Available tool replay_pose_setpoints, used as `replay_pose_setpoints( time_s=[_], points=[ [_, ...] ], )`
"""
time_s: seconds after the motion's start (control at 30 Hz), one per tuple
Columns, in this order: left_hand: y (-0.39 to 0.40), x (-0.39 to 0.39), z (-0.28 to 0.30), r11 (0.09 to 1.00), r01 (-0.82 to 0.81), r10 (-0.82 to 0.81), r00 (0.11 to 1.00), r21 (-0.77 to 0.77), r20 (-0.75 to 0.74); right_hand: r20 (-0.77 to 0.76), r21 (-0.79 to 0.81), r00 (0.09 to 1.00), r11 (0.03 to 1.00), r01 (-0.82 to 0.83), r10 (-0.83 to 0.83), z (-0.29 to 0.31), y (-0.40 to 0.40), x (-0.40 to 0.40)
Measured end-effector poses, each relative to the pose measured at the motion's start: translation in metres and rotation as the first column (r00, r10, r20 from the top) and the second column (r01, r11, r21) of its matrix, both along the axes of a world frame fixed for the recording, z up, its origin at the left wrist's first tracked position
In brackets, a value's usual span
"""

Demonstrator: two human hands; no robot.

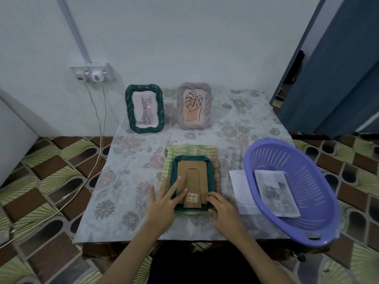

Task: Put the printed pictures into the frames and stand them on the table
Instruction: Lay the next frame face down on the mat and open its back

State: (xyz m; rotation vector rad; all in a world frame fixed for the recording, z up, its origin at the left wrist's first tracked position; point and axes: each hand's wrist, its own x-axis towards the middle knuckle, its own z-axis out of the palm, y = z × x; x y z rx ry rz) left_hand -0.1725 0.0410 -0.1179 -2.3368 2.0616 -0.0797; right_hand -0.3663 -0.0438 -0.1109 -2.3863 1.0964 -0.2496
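Floral cloth covers the low table, pale wall behind, patterned floor all round. At the back two frames stand upright, side by side: the green frame with a cat picture, the pink frame with a leaf drawing. Front and centre, a third frame, green-rimmed, lies face down on a checked cloth, its cardboard back and folded stand showing, a barcode sticker near the bottom edge. The left hand lies flat, fingers straight and spread, fingertips pressing on the cardboard back at its lower left. The right hand sits at the frame's lower right corner, fingers curled down onto the rim there; whether they truly pinch it, I cannot tell. To the right, a purple basket holds a rose picture, and a white sheet lies partly under the basket's near rim.
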Motion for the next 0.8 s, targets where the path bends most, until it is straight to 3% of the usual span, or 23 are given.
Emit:
replay_pose_setpoints(
  time_s=[0.3, 0.4, 0.5, 0.67, 0.8],
  points=[
    [0.001, -0.003, -0.005, 0.996, -0.053, 0.053, 0.999, 0.066, 0.000, -0.045, -0.249, 0.996, 0.965, -0.081, 0.072, -0.005, 0.006, 0.002],
    [0.000, -0.007, 0.008, 0.994, -0.091, 0.095, 0.993, 0.068, -0.064, -0.079, -0.200, 0.992, 0.973, -0.112, 0.098, -0.001, 0.004, 0.003],
    [0.000, -0.011, 0.009, 0.996, -0.088, 0.088, 0.963, 0.008, -0.254, -0.100, -0.099, 0.990, 0.989, -0.113, 0.103, 0.012, 0.003, 0.007],
    [0.002, -0.002, 0.007, 0.981, -0.175, 0.102, 0.830, -0.083, -0.548, -0.258, -0.004, 0.940, 0.973, -0.231, 0.222, 0.020, 0.003, 0.013],
    [0.009, 0.003, 0.008, 0.990, -0.105, 0.041, 0.849, -0.092, -0.527, -0.302, 0.028, 0.935, 0.982, -0.188, 0.187, 0.018, 0.005, 0.020]
  ],
)
